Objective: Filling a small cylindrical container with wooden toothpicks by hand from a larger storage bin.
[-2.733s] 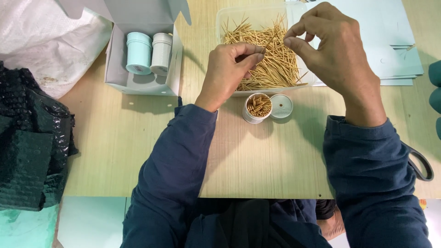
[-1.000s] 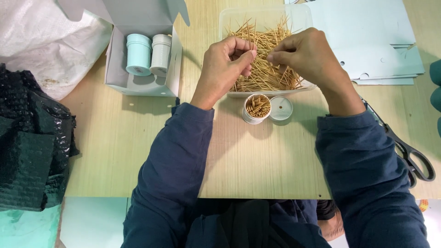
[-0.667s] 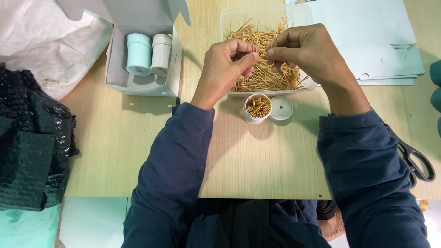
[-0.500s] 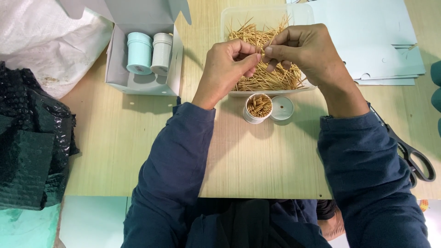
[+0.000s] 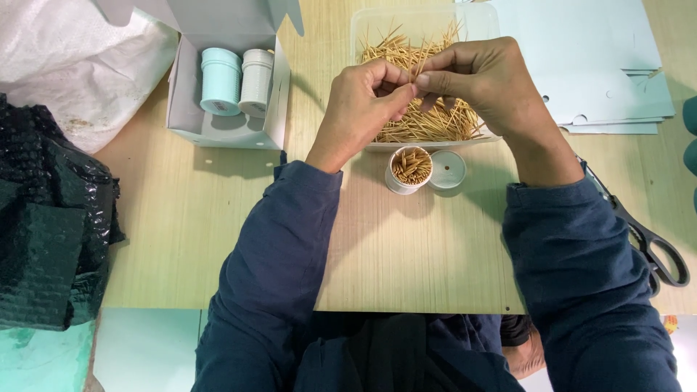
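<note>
1. We hold a small bunch of toothpicks (image 5: 415, 70) between our two hands above the clear tray (image 5: 361, 29) at the far middle of the desk (image 5: 218, 218); the left hand (image 5: 361, 109) curls shut with thumb and fingers pinching the bunch, and the right hand (image 5: 483, 83) closes on it from the right, fingertips meeting the left ones.
2. We judge the toothpicks very light, thin and stiff, yet easy to snap if bent; smooth wood, so they slide past one another and splay out; the pointed ends prick, so we take them around the middle of the bunch, all lying parallel, with a firm but gentle pinch.
3. The loose heap of toothpicks (image 5: 428, 123) lies in the tray under our hands; just near of the tray stands the small round container (image 5: 411, 168), open and already packed with upright sticks, its white lid (image 5: 446, 169) touching it on the right.
4. To the far left an open cardboard box (image 5: 218, 131) holds a mint jar (image 5: 220, 80) and a white jar (image 5: 255, 81) side by side; scissors (image 5: 646, 239) lie at the right edge.
5. Against the earliest frame, our right hand has come down and left from a raised, spread pose to join the left; in the last half second the hands barely shift; the container, lid and box keep their places.
</note>
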